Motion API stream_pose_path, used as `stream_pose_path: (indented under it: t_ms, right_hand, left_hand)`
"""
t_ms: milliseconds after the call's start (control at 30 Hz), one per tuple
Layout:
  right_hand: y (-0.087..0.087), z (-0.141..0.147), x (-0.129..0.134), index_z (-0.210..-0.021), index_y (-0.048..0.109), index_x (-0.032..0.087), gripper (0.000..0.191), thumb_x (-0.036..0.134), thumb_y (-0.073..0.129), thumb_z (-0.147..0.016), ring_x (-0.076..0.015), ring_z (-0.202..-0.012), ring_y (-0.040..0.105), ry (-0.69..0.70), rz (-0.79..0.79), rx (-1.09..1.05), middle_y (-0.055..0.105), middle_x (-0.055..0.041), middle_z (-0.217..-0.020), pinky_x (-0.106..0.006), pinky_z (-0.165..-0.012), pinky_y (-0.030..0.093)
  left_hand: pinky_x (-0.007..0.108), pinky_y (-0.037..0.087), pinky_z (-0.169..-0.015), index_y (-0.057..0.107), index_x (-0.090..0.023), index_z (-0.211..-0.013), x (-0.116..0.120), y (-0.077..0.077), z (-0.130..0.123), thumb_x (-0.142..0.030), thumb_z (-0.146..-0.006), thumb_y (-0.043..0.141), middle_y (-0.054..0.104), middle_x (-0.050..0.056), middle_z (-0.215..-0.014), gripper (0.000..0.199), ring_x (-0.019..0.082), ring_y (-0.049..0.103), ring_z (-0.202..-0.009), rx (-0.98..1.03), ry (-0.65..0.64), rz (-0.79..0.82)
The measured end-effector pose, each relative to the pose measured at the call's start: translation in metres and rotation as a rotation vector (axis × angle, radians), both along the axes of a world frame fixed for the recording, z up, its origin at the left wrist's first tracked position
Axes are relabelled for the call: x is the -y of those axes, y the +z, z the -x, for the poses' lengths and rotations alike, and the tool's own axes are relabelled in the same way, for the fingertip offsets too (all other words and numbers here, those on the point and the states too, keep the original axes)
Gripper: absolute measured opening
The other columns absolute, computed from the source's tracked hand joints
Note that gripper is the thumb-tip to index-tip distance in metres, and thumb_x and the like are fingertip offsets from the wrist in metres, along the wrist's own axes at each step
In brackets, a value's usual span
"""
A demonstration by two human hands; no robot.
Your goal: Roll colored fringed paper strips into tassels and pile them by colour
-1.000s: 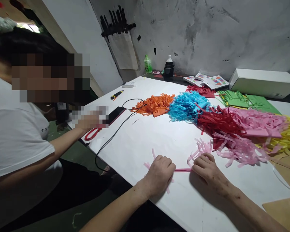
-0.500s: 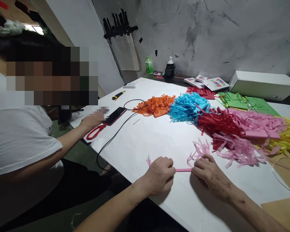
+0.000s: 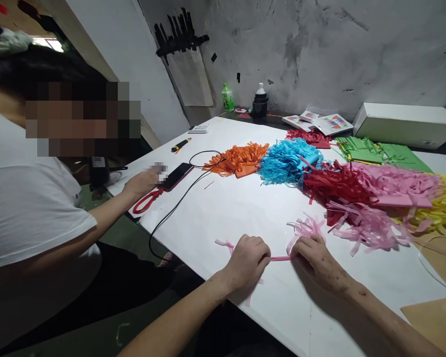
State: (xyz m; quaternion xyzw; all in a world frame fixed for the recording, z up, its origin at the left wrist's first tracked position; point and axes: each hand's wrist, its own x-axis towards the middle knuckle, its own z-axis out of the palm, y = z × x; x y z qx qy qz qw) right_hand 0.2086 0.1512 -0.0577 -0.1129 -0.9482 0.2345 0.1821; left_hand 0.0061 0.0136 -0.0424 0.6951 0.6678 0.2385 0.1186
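Clock read from mid-strip, 12 at top of view. Main risk is prob. tearing: the narrow pink strip [image 3: 280,258] is stretched straight btwn both hands, just over or on the white table [image 3: 260,218], & if tension were overdone, thin film might be split at the short exposed span. Slippage is also poss.: if either grip were eased, any twist could be lost, tho whether it's twisted or merely folded can't be told. Tangling might be caused at approx. 1 o'clk, where the pink fringe [image 3: 306,228] is spread past the R hand, near the loose pink pile [image 3: 375,228] at 2–3 o'clk. Tails [image 3: 223,243] at 9–10 o'clk could be snagged under the L wrist. Less likely, the black cable [image 3: 171,213], also 9–10 o'clk & well apart, might be caught by a wide sweep. Re hands: L hand [image 3: 247,263] at 9 o'clk is closed, strip clamped btwn thumb & curled fingers; R hand [image 3: 314,255] at 3 o'clk is likewise curled shut, strip pinched at the fringe's base, exact finger contact hidden. Hands are held apart, w/ only the strip btwn them.
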Motion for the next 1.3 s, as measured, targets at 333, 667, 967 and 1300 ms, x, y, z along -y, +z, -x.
stream_pose_path:
  t_ms: [333, 667, 967, 1300]
  right_hand:
    - [0.001, -0.001, 0.005, -0.07, 0.052, 0.018, 0.036, -0.004, 0.032, -0.091, -0.015, -0.063, 0.043, 0.066, -0.345, -0.052, 0.049, 0.0001, -0.07, -0.035, -0.076, 0.031]
    - [0.012, -0.006, 0.023, -0.082, 0.063, 0.018, 0.014, 0.005, 0.06, -0.08, -0.0257, -0.082, 0.049, 0.037, -0.568, 0.079, 0.061, -0.0083, -0.086, -0.043, -0.084, 0.035]
    - [0.004, 0.017, 0.009, -0.082, 0.055, 0.019, 0.018, 0.002, 0.055, -0.084, -0.0188, -0.065, 0.049, 0.005, -0.385, 0.172, 0.06, -0.001, -0.071, -0.033, -0.065, 0.03]
    - [0.025, 0.026, 0.012, -0.079, 0.063, 0.016, 0.019, 0.001, 0.055, -0.086, -0.0189, -0.072, 0.051, 0.023, -0.264, 0.331, 0.062, -0.0053, -0.082, -0.032, -0.065, 0.027]
  left_hand:
    - [0.037, 0.033, -0.066, 0.051, -0.019, -0.076, 0.006, -0.005, -0.001, -0.001, -0.085, 0.044, 0.053, 0.005, -0.074, 0.022, 0.02, 0.043, -0.067, -0.459, -0.258, -0.155]
    - [0.036, 0.034, -0.062, 0.059, -0.017, -0.087, 0.014, 0.008, 0.002, -0.003, -0.085, 0.05, 0.056, 0.007, -0.081, 0.016, 0.021, 0.046, -0.07, -0.551, -0.408, -0.139]
    - [0.032, 0.034, -0.06, 0.053, -0.019, -0.072, 0.003, 0.002, -0.011, -0.016, -0.09, 0.055, 0.059, 0.002, -0.073, 0.019, 0.018, 0.052, -0.068, -0.272, -0.065, -0.018]
    - [0.029, 0.038, -0.064, 0.06, -0.019, -0.079, -0.005, 0.005, -0.008, -0.014, -0.088, 0.053, 0.067, 0.001, -0.078, 0.012, 0.018, 0.059, -0.072, -0.136, -0.019, 0.146]
